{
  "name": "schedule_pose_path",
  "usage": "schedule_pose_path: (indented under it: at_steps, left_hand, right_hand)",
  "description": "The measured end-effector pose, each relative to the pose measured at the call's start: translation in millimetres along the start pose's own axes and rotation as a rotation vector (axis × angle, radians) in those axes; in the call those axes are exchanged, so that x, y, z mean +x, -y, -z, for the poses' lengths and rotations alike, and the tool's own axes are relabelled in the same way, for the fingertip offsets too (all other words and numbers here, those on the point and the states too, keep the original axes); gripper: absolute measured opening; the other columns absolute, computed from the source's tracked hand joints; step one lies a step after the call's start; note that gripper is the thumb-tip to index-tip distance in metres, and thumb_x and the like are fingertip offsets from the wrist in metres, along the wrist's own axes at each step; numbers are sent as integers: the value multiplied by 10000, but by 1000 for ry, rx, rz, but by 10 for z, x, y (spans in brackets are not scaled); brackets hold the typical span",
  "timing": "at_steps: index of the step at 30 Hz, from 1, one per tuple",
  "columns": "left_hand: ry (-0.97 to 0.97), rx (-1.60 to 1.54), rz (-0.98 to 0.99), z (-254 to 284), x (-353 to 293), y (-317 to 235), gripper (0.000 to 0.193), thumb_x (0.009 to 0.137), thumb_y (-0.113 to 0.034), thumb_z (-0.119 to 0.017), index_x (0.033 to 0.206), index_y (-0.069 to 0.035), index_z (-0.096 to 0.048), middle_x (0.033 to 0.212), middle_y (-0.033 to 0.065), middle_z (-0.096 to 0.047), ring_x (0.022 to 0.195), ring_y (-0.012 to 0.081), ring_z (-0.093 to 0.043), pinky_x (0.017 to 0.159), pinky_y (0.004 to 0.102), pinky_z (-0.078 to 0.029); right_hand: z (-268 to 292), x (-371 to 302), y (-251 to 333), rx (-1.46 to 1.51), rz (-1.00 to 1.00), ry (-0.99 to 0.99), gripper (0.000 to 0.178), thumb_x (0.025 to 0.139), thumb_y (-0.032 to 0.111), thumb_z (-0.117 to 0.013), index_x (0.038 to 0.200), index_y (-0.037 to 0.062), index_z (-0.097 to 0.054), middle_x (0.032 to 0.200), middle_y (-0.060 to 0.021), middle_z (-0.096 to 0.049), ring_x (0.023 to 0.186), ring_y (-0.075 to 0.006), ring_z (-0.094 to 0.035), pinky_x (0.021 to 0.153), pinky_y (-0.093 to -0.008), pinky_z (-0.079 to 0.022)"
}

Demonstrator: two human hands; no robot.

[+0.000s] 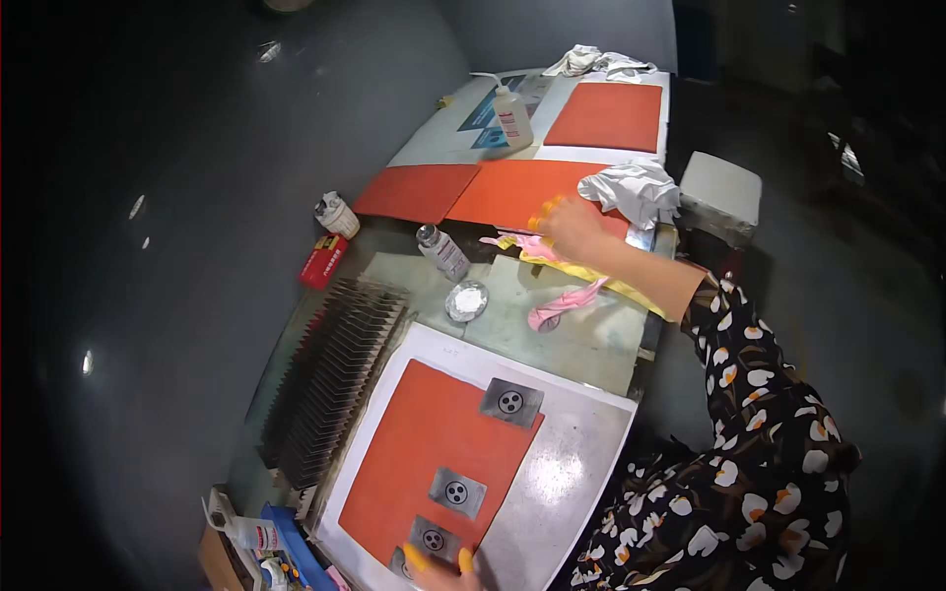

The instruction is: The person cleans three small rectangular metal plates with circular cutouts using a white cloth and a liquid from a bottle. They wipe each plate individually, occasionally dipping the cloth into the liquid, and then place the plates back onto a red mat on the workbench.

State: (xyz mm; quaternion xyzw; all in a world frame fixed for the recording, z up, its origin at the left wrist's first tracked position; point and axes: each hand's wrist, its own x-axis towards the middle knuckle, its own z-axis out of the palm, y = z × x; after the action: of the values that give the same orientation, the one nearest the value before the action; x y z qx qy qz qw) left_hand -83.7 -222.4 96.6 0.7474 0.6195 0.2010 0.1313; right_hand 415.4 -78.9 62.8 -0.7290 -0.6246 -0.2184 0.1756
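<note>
My left hand (443, 574), with orange finger cots, is at the bottom edge. Its thumb and finger are spread over the lower end of a square metal plate (434, 538) marked with a ring and three dots. Beside the fingertips, another metal plate (398, 563) is partly hidden. Two more plates, a middle one (457, 492) and an upper one (510, 402), lie on the red mat (424, 424). My right hand (570, 229), also in orange cots, reaches far over an orange mat (512, 192), its fingers curled down; what they grip is hidden. A pink-and-yellow cloth (537, 249) lies just below it.
A dark slotted rack (335, 364) stands left of the mat. Behind are a grey bottle (443, 252), a small round dish (466, 301), a pink cloth strip (567, 303), a white cloth (636, 192) and a squeeze bottle (512, 120). A white padded stool (721, 192) stands right.
</note>
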Motion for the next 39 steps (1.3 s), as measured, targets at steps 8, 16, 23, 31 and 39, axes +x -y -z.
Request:
schedule_pose_path:
  at_steps: [8,16,23,31,39]
  left_hand:
    - [209,32,-488,-1318,1121,-907,946,620,-454,-761,1325,29,-354,1400,232,-303,1307,372,-254,1071,478,-169]
    - [261,102,-414,-1267,1113,-935,874,665,-460,-727,1324,-2,-380,1370,169,-379,1307,330,-283,1056,539,-165]
    - [283,2,-338,-1238,1070,-842,913,639,-447,-740,1331,10,-356,1341,175,-386,1267,314,-327,1038,557,-165]
    - [153,-286,-408,-962,945,-388,823,719,-345,-716,1365,-17,-325,1435,192,-264,1374,328,-143,1102,512,-93]
    - [533,-1082,-92,-497,202,133,669,716,-140,-750,1286,-4,-428,1268,87,-492,1175,184,-444,1015,332,-329]
  right_hand:
    - [-189,61,-1779,-134,-384,293,411,669,225,-691,1048,92,-601,954,-131,-629,910,-303,-614,762,-443,-479]
    - [813,-669,-1177,310,-226,26,287,698,81,-672,961,-9,-599,963,-178,-617,909,-336,-585,799,-388,-455]
    - [1072,-1450,-157,1347,-171,368,399,691,150,-726,1027,-27,-602,905,-59,-610,852,-167,-577,794,-294,-448]
    - [626,-1564,1684,2336,-512,696,344,883,177,-553,1178,10,-500,1021,-108,-620,851,-196,-638,770,-322,-533]
    - [552,-1597,2810,2447,-438,1102,335,940,210,-454,1186,-12,-505,1062,-107,-607,911,-173,-622,787,-292,-524]
